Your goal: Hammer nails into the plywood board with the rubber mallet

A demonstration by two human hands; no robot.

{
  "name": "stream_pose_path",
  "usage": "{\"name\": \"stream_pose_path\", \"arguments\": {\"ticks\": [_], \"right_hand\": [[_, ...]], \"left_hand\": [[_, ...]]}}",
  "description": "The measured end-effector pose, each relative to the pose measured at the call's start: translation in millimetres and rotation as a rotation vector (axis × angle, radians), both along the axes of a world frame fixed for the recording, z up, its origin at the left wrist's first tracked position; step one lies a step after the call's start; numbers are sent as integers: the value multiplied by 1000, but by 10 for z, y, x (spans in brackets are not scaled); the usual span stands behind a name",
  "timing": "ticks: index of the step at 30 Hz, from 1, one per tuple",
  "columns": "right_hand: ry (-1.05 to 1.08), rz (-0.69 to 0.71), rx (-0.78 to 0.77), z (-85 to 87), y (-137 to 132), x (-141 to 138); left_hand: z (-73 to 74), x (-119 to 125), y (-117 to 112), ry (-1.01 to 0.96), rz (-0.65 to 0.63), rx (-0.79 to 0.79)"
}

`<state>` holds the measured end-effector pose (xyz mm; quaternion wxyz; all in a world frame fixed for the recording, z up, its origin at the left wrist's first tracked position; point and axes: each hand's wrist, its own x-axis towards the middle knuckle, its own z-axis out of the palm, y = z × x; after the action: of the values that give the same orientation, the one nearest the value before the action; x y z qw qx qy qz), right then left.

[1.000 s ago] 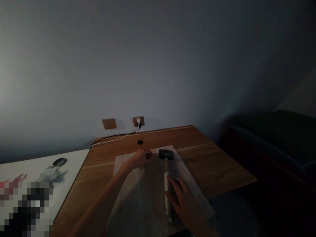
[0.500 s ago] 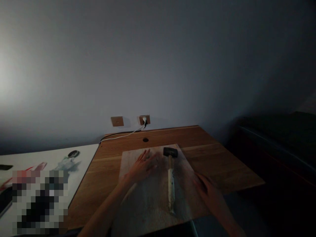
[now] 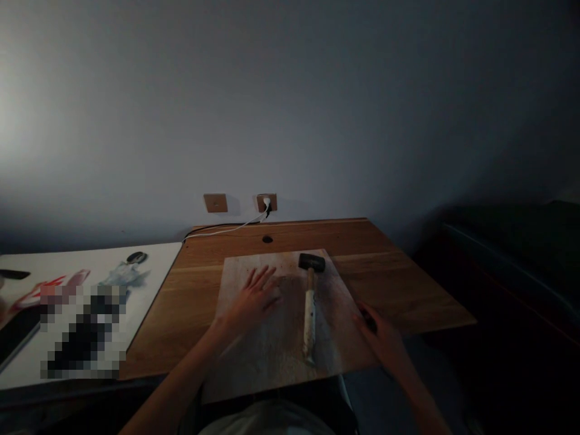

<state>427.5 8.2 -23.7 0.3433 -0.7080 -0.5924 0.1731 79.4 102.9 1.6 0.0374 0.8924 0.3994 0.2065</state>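
A pale wooden board (image 3: 244,368) lies on a brown wooden desk (image 3: 399,290), its near edge overhanging toward me. On it rests a mallet (image 3: 309,302) with a black head and a light, stained handle pointing toward me. My left hand (image 3: 256,297) lies flat on the board to the left of the mallet, fingers spread. My right hand (image 3: 379,338) is at the board's right edge, fingers curled on the rim. The room is dim.
A white table (image 3: 154,266) with a printed sheet adjoins the desk on the left. Two wooden wall sockets (image 3: 240,202) sit behind the desk, a white cable (image 3: 226,231) running from one. A dark piece of furniture (image 3: 512,254) stands at right.
My right hand left the mallet handle and moved to the board's right edge. My left hand drew back from near the mallet head and flattened on the board.
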Motion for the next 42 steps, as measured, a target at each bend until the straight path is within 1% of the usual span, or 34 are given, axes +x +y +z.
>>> {"name": "stream_pose_path", "arguments": {"ticks": [2,3,4,6,8,10,12,13,15,18,20,24,29,32,35,39,42], "right_hand": [[-1,15,-20,12,22,28],[-2,21,-30,19,28,40],[-2,24,-37,27,29,48],[-2,27,-52,50,20,42],[-2,46,-72,82,6,-5],[14,93,-104,120,-1,-105],[39,149,-128,159,11,-251],[48,172,-133,176,25,-337],[47,202,-141,204,63,-525],[42,249,-148,228,123,-823],[58,290,-144,230,147,-1020],[101,338,-118,218,160,-1389],[112,435,-124,216,207,-1727],[124,464,-124,215,249,-1827],[141,474,-125,218,269,-1853],[188,462,-156,227,257,-1817],[215,440,-179,229,250,-1756]], "left_hand": [[7,-292,-231,6,213,76],[7,-452,-372,7,295,93],[0,-610,-522,8,346,90],[-40,-891,-827,-12,421,33],[-124,-1092,-1092,-50,471,-46],[-228,-1210,-1281,-120,488,-99],[-308,-1275,-1383,-180,504,-129],[-326,-1299,-1408,-200,523,-133],[-312,-1352,-1424,-213,593,-134],[-217,-1459,-1421,-182,724,-116],[-158,-1547,-1421,-149,785,-67],[-112,-1748,-1422,-77,889,31],[-102,-2038,-1444,-9,966,37],[-111,-2182,-1471,-17,979,17],[-130,-2226,-1469,-33,1000,0],[-152,-2144,-1411,-45,1085,0],[-157,-2049,-1388,-91,1081,-12]]}}
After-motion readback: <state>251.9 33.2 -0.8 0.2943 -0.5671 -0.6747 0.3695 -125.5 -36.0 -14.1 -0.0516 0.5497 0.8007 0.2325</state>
